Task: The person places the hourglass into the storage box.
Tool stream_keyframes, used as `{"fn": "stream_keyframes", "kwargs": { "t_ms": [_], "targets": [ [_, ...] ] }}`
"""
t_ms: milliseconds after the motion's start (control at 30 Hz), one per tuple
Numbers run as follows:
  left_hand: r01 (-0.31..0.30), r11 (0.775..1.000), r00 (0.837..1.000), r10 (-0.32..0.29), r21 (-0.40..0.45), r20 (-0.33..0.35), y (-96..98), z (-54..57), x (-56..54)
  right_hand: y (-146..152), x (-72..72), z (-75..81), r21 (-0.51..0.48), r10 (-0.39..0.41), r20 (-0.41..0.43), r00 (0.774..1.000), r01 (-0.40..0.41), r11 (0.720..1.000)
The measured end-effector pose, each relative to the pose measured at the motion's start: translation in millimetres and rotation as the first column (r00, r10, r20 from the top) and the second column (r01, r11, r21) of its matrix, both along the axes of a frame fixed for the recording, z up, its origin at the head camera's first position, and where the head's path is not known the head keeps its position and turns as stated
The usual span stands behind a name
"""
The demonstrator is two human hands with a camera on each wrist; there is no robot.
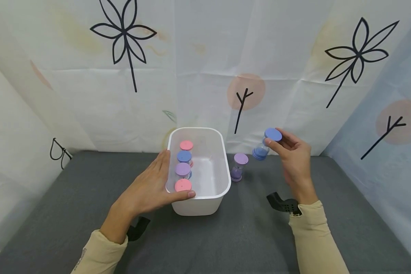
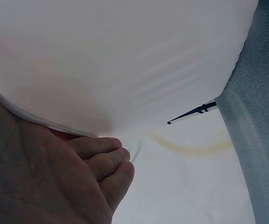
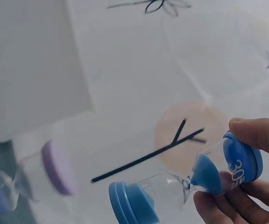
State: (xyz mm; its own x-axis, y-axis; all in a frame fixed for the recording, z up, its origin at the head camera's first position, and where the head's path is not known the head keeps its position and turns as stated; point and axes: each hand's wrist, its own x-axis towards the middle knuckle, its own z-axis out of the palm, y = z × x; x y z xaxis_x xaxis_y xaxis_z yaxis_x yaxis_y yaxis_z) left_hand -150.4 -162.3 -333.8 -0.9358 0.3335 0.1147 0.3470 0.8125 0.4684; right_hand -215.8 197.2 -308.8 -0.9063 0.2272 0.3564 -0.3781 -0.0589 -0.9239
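My right hand pinches a blue sand timer by its upper cap, between thumb and fingers. The timer hangs tilted above the table, with blue sand in both glass bulbs and "30" printed near the gripped end. My left hand rests against a white plastic bin, its fingers straight along the left side and the thumb over the front rim. Along the bin's left inside stand several sand timers, among them a blue one and a purple one. Pink caps show there too.
Just right of the bin, a purple sand timer stands on the dark grey tabletop. A pale cloth backdrop with drawn flowers rises behind the table. Black straps sit at both wrists.
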Motion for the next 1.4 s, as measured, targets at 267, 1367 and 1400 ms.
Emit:
{"fn": "stream_keyframes", "kwargs": {
  "t_ms": [267,1367,1400],
  "targets": [
    [-0.008,1.000,1.000,0.008,0.000,0.013,-0.6,-0.6,0.0,-14.9,23.8,23.0,0.004,0.163,-0.162,0.973,-0.165,0.986],
    [-0.010,1.000,1.000,0.009,0.001,0.020,0.9,0.6,-1.3,-93.4,27.6,-8.4,0.237,0.614,0.193,0.765,-0.644,0.727],
    [-0.009,1.000,1.000,0.009,0.001,0.018,0.8,0.3,-1.3,-93.1,26.0,-6.4,0.269,0.611,0.218,0.761,-0.649,0.712]
  ]
}}
